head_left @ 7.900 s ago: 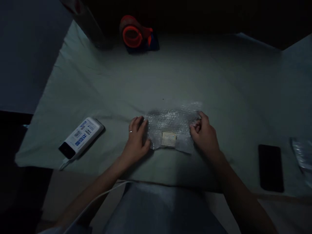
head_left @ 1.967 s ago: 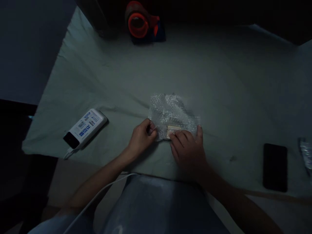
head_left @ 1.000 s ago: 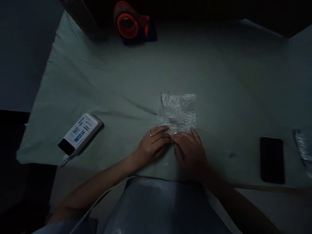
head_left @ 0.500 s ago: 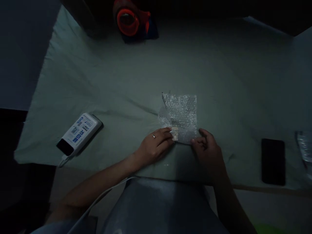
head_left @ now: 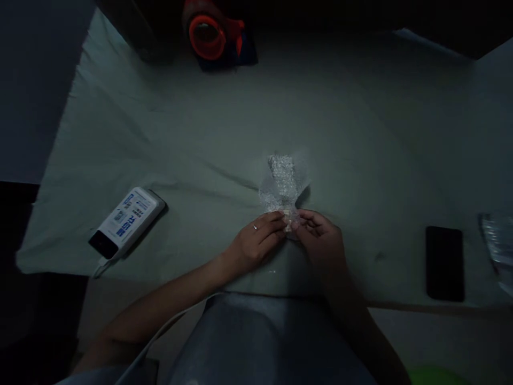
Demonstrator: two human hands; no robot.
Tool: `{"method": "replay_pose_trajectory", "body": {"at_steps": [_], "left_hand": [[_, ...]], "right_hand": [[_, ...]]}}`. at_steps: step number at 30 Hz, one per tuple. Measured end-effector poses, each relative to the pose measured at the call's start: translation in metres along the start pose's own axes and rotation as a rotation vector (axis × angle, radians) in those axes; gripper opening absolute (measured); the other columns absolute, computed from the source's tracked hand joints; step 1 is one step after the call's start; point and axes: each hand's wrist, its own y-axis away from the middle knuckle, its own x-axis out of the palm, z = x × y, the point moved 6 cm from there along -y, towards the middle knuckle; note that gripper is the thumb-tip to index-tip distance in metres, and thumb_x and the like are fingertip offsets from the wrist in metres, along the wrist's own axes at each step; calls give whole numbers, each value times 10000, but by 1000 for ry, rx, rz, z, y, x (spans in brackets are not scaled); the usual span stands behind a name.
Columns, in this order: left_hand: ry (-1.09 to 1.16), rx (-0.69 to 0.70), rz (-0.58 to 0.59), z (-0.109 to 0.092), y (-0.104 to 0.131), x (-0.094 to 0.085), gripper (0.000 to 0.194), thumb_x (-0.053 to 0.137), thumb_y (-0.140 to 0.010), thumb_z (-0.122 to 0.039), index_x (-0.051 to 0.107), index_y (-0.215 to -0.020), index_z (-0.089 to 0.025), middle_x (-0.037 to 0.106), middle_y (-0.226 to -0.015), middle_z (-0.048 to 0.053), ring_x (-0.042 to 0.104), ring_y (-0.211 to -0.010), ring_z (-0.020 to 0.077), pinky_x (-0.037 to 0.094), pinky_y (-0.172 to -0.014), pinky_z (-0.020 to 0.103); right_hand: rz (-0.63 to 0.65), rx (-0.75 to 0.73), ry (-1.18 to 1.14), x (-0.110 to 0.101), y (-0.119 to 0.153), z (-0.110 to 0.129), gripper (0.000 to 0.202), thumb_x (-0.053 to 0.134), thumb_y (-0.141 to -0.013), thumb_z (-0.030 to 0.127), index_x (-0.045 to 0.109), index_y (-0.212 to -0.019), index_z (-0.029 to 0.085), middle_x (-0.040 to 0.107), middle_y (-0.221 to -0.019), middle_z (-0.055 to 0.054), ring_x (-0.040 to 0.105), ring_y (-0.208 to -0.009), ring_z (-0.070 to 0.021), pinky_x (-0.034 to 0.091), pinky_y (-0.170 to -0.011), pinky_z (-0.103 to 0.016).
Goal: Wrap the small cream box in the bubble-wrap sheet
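A sheet of bubble wrap (head_left: 284, 174) lies on the cloth, its right side folded over toward the left. Under the folded layer, a small pale flat item (head_left: 287, 215) shows through near the bottom edge; its kind cannot be made out. My left hand (head_left: 254, 240), with a ring on one finger, has its fingertips closed on the bubble wrap at the item's left side. My right hand (head_left: 323, 235) pinches the folded edge of the wrap over the item's right side. Both hands rest low over the table, fingertips almost meeting.
A white power bank (head_left: 128, 220) with a cable lies at the left. At the right are a black phone (head_left: 444, 263) and a silvery plastic piece (head_left: 499, 243). A red tape dispenser (head_left: 208, 36) stands at the back. Pale green cloth (head_left: 360, 133) covers the table.
My right hand has moved left, carrying the right edge of the bubble wrap over the small item. My left hand has stayed beside the item.
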Motion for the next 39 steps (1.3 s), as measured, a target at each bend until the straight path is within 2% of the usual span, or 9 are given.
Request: {"method": "replay_pose_trajectory", "body": {"at_steps": [6,12,17,22,25,28,31,36,39], "left_hand": [[-12,61,5,-3,-6,-5,242,454,-919,-106,531,-1148,-93,649,-1094,143,537,-1208,229,493,-1016,407],[51,12,-15,2,-5,-6,286,484,-893,-140,544,-1173,-127,628,-1119,137,553,-1165,216,526,-941,353],[29,31,-36,4,-5,-15,198,555,-838,-170,623,-1023,-186,697,-934,68,604,-1063,236,503,-930,428],[340,-138,-14,25,-14,-31,210,463,-861,-127,630,-980,-170,700,-924,88,628,-1004,191,521,-895,372],[135,-238,-78,49,-18,-38,206,473,-873,-158,645,-986,-164,679,-1003,106,612,-1017,197,489,-929,398],[44,-231,7,66,-25,-30,244,459,-895,-193,650,-1044,-163,670,-1083,101,581,-1100,207,441,-989,412],[58,-278,48,73,-36,-21,271,430,-926,-246,671,-1002,-150,678,-1053,93,578,-1075,202,421,-994,395],[117,-536,84,75,-56,-15,324,482,-903,-374,676,-787,-142,684,-836,66,601,-901,197,433,-918,366],[92,-710,92,79,-62,-13,208,604,-806,-319,638,-683,-154,647,-743,41,584,-807,186,456,-823,336]], "right_hand": [[12,-113,196,13,4,20,235,629,-747,302,699,-919,156,688,-705,-27,632,-613,-133,524,-575,-257],[12,-543,594,25,18,46,258,458,-865,202,688,-977,173,711,-877,-63,659,-816,-169,529,-760,-307],[71,-649,761,31,23,45,314,391,-882,145,666,-1033,159,705,-873,-66,657,-806,-169,528,-738,-289],[31,-741,1079,41,29,41,281,426,-891,134,637,-1072,96,682,-847,-85,640,-771,-189,502,-671,-290],[-9,-764,1134,43,31,41,260,432,-904,136,633,-1065,107,684,-846,-79,633,-773,-181,488,-673,-283],[2,-776,1155,44,31,40,263,425,-904,121,624,-1076,103,681,-846,-78,628,-784,-182,481,-679,-282],[-6,-799,1208,45,32,40,265,452,-885,114,624,-1086,97,667,-823,-68,617,-749,-185,462,-648,-283],[-30,-813,1267,48,32,42,244,448,-876,112,637,-1030,112,648,-785,-61,598,-702,-182,433,-606,-286],[-13,-787,1269,49,32,41,266,437,-866,103,630,-1049,110,650,-798,-66,597,-707,-188,438,-603,-289]]}}
